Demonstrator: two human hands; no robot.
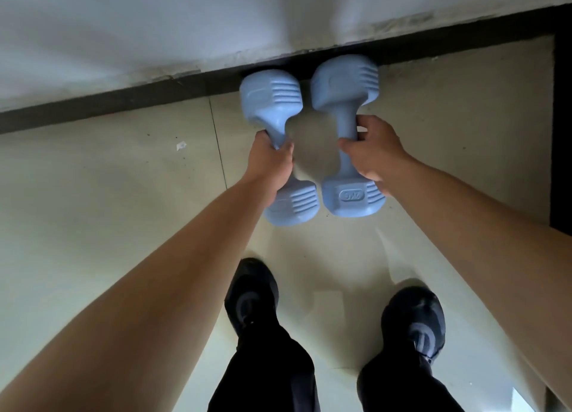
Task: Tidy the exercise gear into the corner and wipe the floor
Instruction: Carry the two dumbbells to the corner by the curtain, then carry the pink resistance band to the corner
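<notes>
Two light-blue dumbbells lie side by side, their far ends at the dark skirting of the white wall. My left hand (pixel 272 161) grips the handle of the left dumbbell (pixel 270 102). Around the handle of the right dumbbell (pixel 343 80), marked 2KG on its near end, my right hand (pixel 376 151) curls its thumb and fingers. Whether the dumbbells rest on the floor or hang just above it I cannot tell.
Pale floor tiles (pixel 123 195) carry specks of dirt and a small white scrap (pixel 181 145). A dark skirting (pixel 123 102) runs along the wall, and a dark vertical edge (pixel 561 102) stands at the right. My two dark shoes (pixel 252 294) stand just behind the dumbbells.
</notes>
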